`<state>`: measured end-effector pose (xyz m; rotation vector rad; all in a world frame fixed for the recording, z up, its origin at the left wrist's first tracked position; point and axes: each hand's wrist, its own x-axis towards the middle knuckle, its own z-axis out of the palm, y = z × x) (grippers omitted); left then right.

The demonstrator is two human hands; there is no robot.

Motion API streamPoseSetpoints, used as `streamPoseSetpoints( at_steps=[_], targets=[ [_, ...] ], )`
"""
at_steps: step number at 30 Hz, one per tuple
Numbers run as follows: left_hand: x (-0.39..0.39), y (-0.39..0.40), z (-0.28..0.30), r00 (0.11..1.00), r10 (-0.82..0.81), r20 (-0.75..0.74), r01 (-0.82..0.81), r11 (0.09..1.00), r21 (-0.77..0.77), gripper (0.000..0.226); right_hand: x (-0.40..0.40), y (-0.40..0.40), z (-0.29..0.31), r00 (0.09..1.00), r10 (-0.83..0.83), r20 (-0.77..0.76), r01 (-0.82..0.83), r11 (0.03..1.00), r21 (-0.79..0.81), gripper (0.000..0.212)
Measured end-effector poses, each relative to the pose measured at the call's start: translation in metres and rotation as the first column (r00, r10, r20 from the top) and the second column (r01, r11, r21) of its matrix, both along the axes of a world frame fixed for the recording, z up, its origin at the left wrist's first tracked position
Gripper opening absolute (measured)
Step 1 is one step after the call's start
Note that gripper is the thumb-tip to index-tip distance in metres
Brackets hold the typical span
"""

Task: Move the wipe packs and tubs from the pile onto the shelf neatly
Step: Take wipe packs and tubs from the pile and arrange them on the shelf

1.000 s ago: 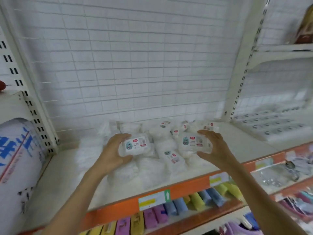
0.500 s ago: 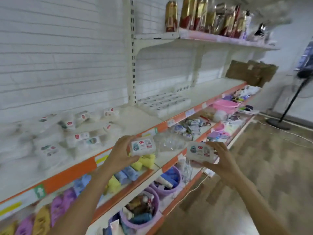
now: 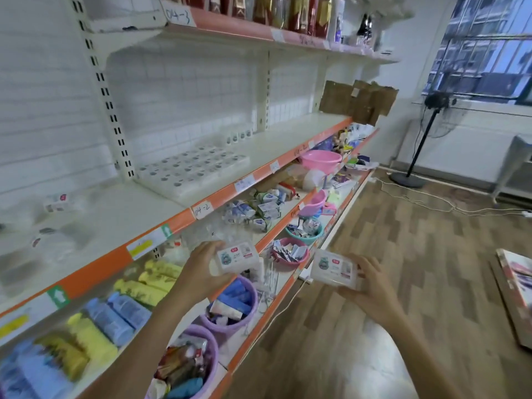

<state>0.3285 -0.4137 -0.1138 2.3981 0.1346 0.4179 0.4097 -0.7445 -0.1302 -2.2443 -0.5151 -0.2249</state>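
- While each hand carries one wipe tub, both tubs hang in the air in front of the lower shelves, not yet on any shelf: the left tub near the shelf edge, the right tub further out over the floor.
- Left hand grips its tub from the left end, fingers curled round it, label facing up, probably so it can be set down label-first.
- Right hand holds its tub from the right end, fingers wrapped along the far and near edges.
- Rows of tubs already placed lie flat in a tidy block on the middle shelf, far and to the left of the hands; bare shelf lies beside them, the likely spot for these two.
- Blurred at the left edge, the remaining pile sits on the same shelf level.
- Further out, a pink basin and purple buckets fill the lower shelves.
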Motion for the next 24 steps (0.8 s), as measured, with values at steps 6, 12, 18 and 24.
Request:
streamPoseSetpoints(
  at_steps=[6,12,18,24],
  targets=[
    [0.095,0.009,0.004,0.997,0.019,0.077,-0.019,1.000,-0.003,0.063,0.096,0.019,0.006,0.999,0.041,-0.003,-0.040,0.998,0.041,0.069],
    [0.199,0.039,0.030,0.987,0.097,0.125,-0.090,0.994,-0.058,0.068,0.214,0.059,0.046,0.984,0.176,0.029,-0.175,0.984,-0.033,0.067],
    [0.272,0.075,0.047,0.963,0.258,0.080,-0.259,0.966,0.007,0.070,0.317,0.119,0.082,0.951,0.309,-0.001,-0.309,0.950,-0.037,0.066],
    [0.308,0.099,0.043,0.927,0.366,-0.083,-0.349,0.922,0.170,0.083,0.407,0.196,0.106,0.838,0.542,-0.064,-0.544,0.820,-0.177,0.065]
  ],
)
